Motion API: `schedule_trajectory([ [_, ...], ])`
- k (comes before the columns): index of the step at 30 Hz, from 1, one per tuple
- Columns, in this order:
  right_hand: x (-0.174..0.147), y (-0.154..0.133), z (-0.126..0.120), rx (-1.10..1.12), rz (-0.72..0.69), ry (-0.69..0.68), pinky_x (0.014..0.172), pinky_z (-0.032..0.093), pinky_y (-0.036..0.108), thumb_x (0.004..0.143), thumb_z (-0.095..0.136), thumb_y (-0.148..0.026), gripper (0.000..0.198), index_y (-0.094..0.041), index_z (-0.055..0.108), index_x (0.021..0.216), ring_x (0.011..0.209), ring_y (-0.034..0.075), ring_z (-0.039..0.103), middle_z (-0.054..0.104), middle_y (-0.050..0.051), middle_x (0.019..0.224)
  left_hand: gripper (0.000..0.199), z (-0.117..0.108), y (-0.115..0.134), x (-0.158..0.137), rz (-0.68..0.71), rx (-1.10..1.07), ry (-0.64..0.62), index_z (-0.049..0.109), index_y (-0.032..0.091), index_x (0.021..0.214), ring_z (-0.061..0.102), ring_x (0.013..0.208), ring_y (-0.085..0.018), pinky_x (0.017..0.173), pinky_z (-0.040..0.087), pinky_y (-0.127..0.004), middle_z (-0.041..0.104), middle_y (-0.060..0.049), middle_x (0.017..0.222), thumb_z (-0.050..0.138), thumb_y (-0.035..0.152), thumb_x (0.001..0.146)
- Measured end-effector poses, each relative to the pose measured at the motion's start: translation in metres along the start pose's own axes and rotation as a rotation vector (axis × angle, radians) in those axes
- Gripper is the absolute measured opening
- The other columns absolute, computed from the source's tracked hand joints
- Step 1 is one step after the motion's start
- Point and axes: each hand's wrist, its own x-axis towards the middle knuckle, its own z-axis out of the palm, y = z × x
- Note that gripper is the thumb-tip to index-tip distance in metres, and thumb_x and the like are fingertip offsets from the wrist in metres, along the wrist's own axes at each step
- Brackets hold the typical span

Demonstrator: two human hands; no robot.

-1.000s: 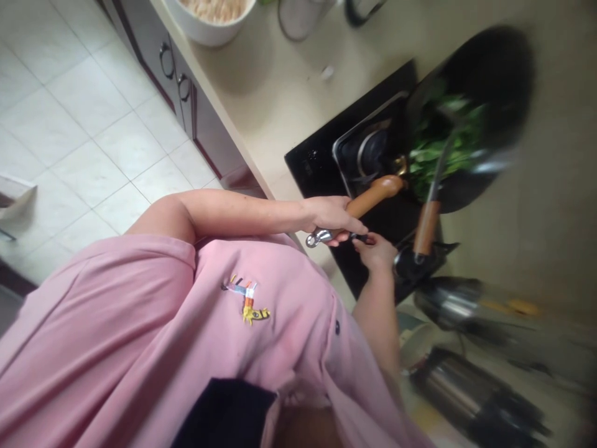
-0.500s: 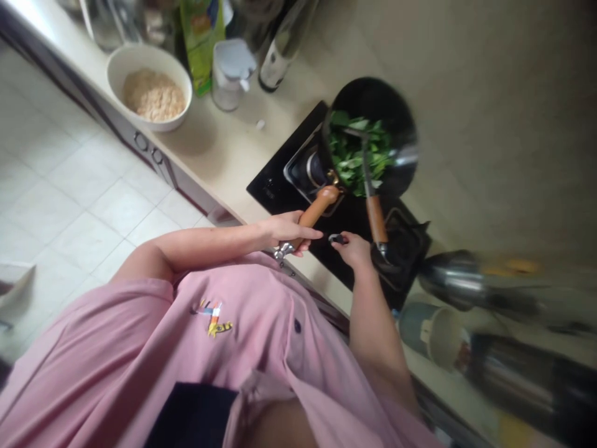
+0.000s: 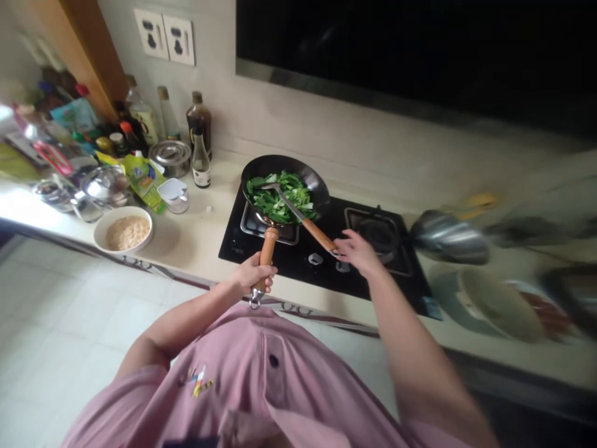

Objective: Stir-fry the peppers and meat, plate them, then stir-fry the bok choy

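My left hand is wrapped round the wooden handle of a dark wok, which stands on the left burner. Chopped green leaves lie in the wok. Resting among them is a metal spatula, its wooden grip slanting out over the rim to the right. My right hand is at the end of that grip with its fingers apart. Whether the fingertips touch it, I cannot tell.
The black gas hob has two knobs in front, a grey one among them. At left stand a white bowl of pale food, a lidded jar, a green packet and several bottles. A metal bowl and a tub are at right.
My right hand has left a knob on the hob and moved to the end of the spatula's grip. My left hand stays on the wok handle. The view has turned and risen towards the wall.
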Motion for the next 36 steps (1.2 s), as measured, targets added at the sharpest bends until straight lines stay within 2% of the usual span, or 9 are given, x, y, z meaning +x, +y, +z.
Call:
schedule_trajectory([
  [4,-0.021,-0.052,-0.018,0.238,0.050,-0.232,0.070,0.058,0.034,0.087,0.052,-0.057,0.063,-0.026,0.033,0.139,0.084,0.018,0.068,0.063,0.011,0.115,0.048,0.002,0.006,-0.003,-0.017,0.032,0.022,0.038,0.021,0.091,0.045,0.041,-0.005,0.040,0.042,-0.019,0.048,0.009,0.062,0.078,0.019,0.065],
  [6,-0.029,-0.084,-0.008,0.020,0.010,-0.340,0.070,0.057,0.032,0.079,0.065,-0.053,0.073,-0.027,0.035,0.140,0.085,0.018,0.067,0.063,0.009,0.112,0.049,0.003,0.006,-0.003,-0.016,0.030,0.023,0.038,0.021,0.092,0.045,0.041,-0.005,0.040,0.041,-0.019,0.048,0.008,0.062,0.079,0.021,0.064],
  [9,-0.033,-0.123,0.013,-0.503,-0.054,-0.139,0.080,0.053,0.036,0.080,0.067,-0.038,0.066,-0.022,0.042,0.139,0.093,0.024,0.064,0.060,0.014,0.114,0.048,0.002,0.004,-0.001,0.007,0.020,0.026,0.040,0.020,0.091,0.045,0.042,-0.005,0.039,0.040,-0.019,0.049,0.007,0.062,0.079,0.021,0.064],
  [12,-0.033,-0.139,0.011,-0.630,-0.056,0.037,0.088,0.046,0.044,0.089,0.052,-0.030,0.048,-0.022,0.047,0.136,0.104,0.029,0.060,0.056,0.018,0.122,0.045,0.000,0.002,0.001,0.021,0.019,0.027,0.040,0.019,0.091,0.046,0.042,-0.006,0.039,0.041,-0.020,0.050,0.007,0.061,0.077,0.019,0.065],
  [18,-0.035,-0.139,-0.053,-0.538,0.014,0.020,0.068,0.045,0.026,0.092,0.044,-0.034,0.030,-0.017,0.063,0.109,0.075,0.016,0.060,0.067,0.010,0.093,0.042,0.000,0.002,0.003,0.008,0.012,0.037,0.040,0.020,0.091,0.045,0.041,-0.007,0.039,0.041,-0.021,0.049,0.007,0.060,0.075,0.018,0.067],
  [23,-0.026,-0.164,-0.099,-0.612,0.101,-0.015,0.058,0.042,0.024,0.090,0.054,-0.034,0.048,-0.025,0.049,0.137,0.058,0.010,0.052,0.065,0.004,0.083,0.044,0.000,0.001,0.002,0.008,0.025,0.031,0.040,0.019,0.091,0.046,0.042,-0.006,0.040,0.042,-0.020,0.049,0.007,0.063,0.077,0.020,0.067],
  [26,-0.013,-0.196,-0.131,-0.818,0.129,-0.032,0.070,0.045,0.027,0.083,0.065,-0.025,0.047,-0.025,0.060,0.130,0.071,0.014,0.058,0.066,0.006,0.089,0.045,-0.001,0.001,0.002,0.003,0.031,0.018,0.039,0.019,0.091,0.046,0.042,-0.006,0.040,0.041,-0.020,0.048,0.007,0.063,0.077,0.023,0.067],
  [29,-0.003,-0.232,-0.151,-1.151,0.117,0.035,0.084,0.044,0.038,0.077,0.072,-0.024,0.039,-0.028,0.071,0.116,0.102,0.025,0.058,0.061,0.009,0.120,0.047,-0.001,0.001,0.002,0.013,0.026,0.009,0.039,0.020,0.091,0.045,0.043,-0.006,0.040,0.042,-0.020,0.048,0.007,0.063,0.078,0.024,0.065],
  [36,0.006,-0.249,-0.088,-1.316,-0.028,-0.023,0.078,0.046,0.036,0.086,0.054,-0.018,0.037,-0.024,0.071,0.118,0.099,0.026,0.059,0.060,0.014,0.122,0.046,-0.001,0.000,0.003,0.014,0.033,0.025,0.039,0.020,0.091,0.044,0.042,-0.006,0.039,0.041,-0.020,0.048,0.007,0.061,0.078,0.024,0.066],
])
